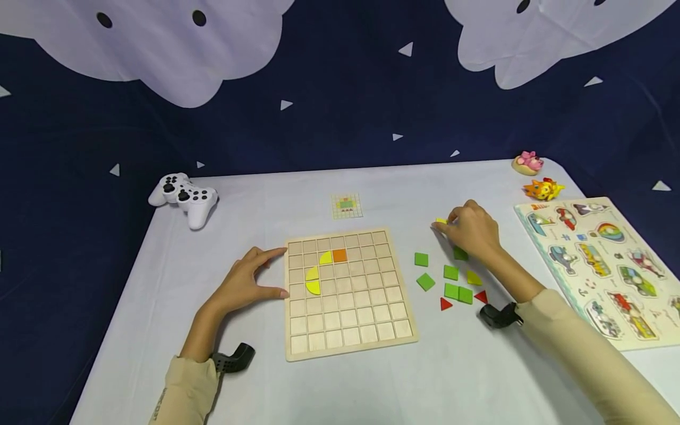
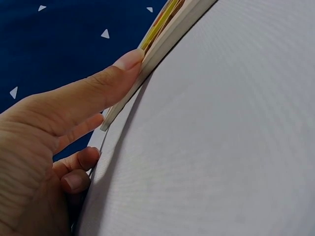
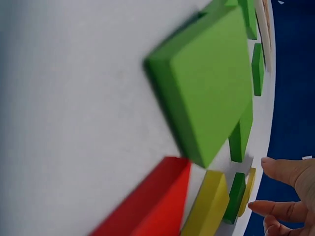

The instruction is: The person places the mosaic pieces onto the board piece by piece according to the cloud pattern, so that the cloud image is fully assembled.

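A wooden grid board lies flat, holding several yellow quarter-circle tiles and an orange square tile. My left hand rests at the board's left edge, thumb and forefinger spread and touching it. In the left wrist view the thumb lies against the board's side. Right of the board, my right hand holds a yellow tile between thumb and fingertip; its shape is partly hidden. Below that hand lie several green square tiles, another yellow tile and two red triangle tiles.
Behind the board lies a small pattern card. A white game controller sits at the back left. At the right are a picture puzzle board, a pink figurine and an orange-yellow figurine.
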`<state>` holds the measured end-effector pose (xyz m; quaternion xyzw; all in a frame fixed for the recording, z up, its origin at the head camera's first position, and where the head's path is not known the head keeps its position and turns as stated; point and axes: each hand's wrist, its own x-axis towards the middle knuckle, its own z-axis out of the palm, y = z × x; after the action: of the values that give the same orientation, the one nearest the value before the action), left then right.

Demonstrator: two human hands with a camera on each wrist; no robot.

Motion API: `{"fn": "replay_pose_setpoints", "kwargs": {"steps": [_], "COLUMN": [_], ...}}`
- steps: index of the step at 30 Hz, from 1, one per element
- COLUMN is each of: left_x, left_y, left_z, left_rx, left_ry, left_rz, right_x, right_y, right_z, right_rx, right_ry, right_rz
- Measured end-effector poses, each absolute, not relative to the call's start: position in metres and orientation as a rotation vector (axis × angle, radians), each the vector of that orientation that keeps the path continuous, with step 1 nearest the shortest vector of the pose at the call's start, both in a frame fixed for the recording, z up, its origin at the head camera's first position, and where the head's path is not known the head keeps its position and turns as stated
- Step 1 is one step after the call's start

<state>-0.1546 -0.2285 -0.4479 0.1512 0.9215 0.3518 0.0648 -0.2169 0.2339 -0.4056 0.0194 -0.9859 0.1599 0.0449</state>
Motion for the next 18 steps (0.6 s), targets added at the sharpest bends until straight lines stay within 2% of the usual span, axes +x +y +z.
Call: {"fn": "replay_pose_setpoints", "kwargs": {"steps": [18], "left_x": [-0.154], "left_y": [-0.228], "left_z": [-0.448], "left_rx": [0.453], "left_ry": [2.776], "left_rz": [1.069], "right_x": [-0.233], "right_y": [0.227], "right_z": [-0.411], "right_rx": [0.121], "right_ry": [-3.061], "right_rz": [0.530]}}
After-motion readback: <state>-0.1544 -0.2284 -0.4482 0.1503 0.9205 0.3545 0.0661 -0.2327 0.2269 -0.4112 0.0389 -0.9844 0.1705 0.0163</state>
